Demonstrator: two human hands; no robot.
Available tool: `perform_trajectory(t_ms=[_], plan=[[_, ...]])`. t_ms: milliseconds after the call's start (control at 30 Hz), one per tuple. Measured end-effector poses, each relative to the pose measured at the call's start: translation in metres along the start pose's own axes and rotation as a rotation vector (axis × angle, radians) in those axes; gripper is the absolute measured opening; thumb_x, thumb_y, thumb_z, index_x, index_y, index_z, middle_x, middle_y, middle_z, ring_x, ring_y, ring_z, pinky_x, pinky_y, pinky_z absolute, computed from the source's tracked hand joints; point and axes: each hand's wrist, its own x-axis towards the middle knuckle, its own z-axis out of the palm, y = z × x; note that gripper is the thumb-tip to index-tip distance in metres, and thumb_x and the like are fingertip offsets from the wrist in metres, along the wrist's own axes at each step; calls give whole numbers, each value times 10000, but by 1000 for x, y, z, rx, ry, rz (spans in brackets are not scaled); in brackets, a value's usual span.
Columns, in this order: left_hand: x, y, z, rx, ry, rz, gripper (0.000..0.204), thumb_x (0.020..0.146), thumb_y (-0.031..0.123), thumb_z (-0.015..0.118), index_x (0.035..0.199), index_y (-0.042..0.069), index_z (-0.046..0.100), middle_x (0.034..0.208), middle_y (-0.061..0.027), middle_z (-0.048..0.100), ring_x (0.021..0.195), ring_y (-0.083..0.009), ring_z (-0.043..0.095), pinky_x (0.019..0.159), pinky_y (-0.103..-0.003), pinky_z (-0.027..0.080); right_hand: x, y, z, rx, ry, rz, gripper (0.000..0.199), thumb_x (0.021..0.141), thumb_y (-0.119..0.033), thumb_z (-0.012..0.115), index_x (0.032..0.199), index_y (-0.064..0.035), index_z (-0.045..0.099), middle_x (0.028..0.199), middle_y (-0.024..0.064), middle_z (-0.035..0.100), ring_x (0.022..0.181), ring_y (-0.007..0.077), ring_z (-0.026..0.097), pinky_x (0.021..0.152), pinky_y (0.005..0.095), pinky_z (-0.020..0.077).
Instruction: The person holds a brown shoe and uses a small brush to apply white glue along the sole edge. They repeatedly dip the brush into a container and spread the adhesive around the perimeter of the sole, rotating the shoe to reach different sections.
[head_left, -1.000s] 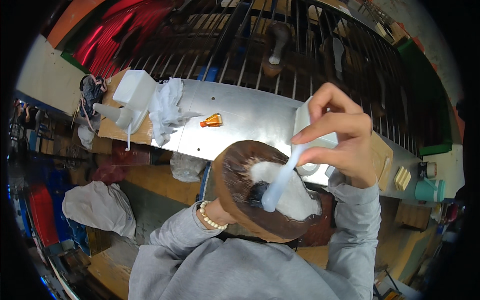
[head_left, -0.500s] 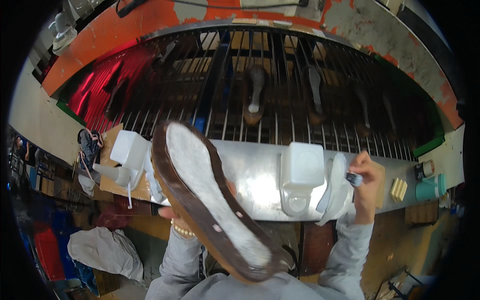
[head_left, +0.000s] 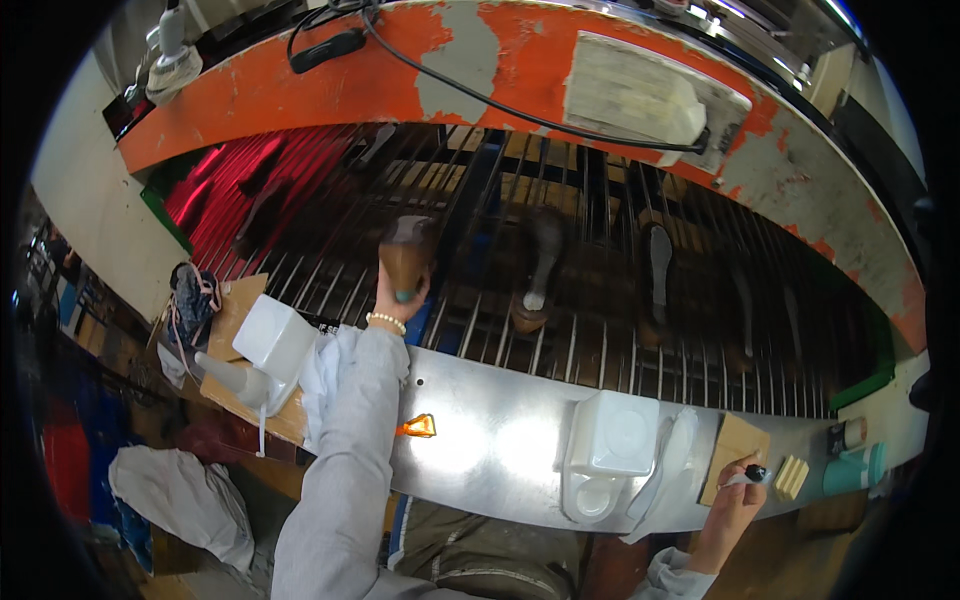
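Observation:
With my left arm stretched forward, my left hand (head_left: 390, 303) grips the heel end of a brown shoe (head_left: 407, 258) over the dark bar rack (head_left: 590, 345). The shoe's far part is lost in shadow, so I cannot tell whether it rests on the bars. My right hand (head_left: 730, 505), at the right end of the metal ledge (head_left: 490, 410), pinches a small brush (head_left: 756, 473) with a dark tip. Beside that hand lie a piece of cardboard (head_left: 735, 445) and a stack of pale yellow blocks (head_left: 791, 479). Further shoe bottoms (head_left: 658, 265) with whitish strips sit on the rack.
A white plastic container (head_left: 610, 440) stands on the ledge beside a white cloth (head_left: 672, 465). Another white container (head_left: 270, 335) is at the left. A small orange object (head_left: 420, 426) lies near my left sleeve. An orange, paint-chipped beam (head_left: 380, 80) spans above the rack; a teal cup (head_left: 853, 470) stands far right.
My left hand has carried the shoe from close before me forward to the rack. My right hand has moved right and nearer with the brush. The view has shifted.

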Motion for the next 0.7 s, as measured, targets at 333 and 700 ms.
perform_trajectory(t_ms=[333,700], plan=[[42,-63,61,732,56,453,507,1020,365,548,1449,125,423,1388,-175,536,1222,-332,578,989,-481,540,17,19,42,42,202,49,308,977,-306,666,1019,-3,633,1062,37,536,840,121,483,726,268,384],[42,-195,90,2498,-2,-15,1255,616,493,804,1618,325,67,1485,-362,398,1256,-465,557,1021,-464,500,-7,17,-13,-83,201,98,406,1057,-348,509,1040,33,649,891,43,559,712,93,431,671,245,337]])
